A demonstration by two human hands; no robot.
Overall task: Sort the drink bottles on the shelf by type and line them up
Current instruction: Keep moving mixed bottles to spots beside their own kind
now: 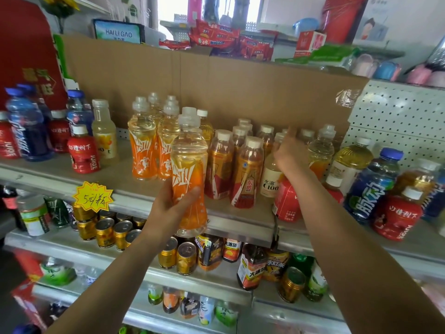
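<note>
Shelving of grey metal filled the view of a small shop, with a bright window (173, 6) high above both hands. The middle shelf (115, 177) ran under the two hands, and a brown cardboard sheet (240, 92) stood as its back wall beyond the fingers. On the outer side of the right hand (290, 153) a white pegboard (397, 116) closed the back. Below the left hand (172, 210), toward its outer side, a yellow price tag (92, 196) hung on the shelf edge, and golden cans (106, 230) stood lower down beneath it.

The left hand gripped the orange-label bottle (189, 174) round its lower half and held it upright in front of the shelf edge, off the surface. Pale yellow drink filled it under a clear cap. Just behind this hand stood matching orange bottles (144, 145). Between the two hands stood amber tea bottles (248, 172) with red and gold labels. The right hand was stretched in among the back bottles with fingers pointing up. It was blurred, so it could not be told if it held anything. A pale C100 bottle (271, 177) stood just beside its wrist, and a red bottle (287, 201) stood below its forearm. Well apart, on the outer side of the left hand, blue bottles (26, 131) and red juice bottles (83, 153) stood mixed
</note>
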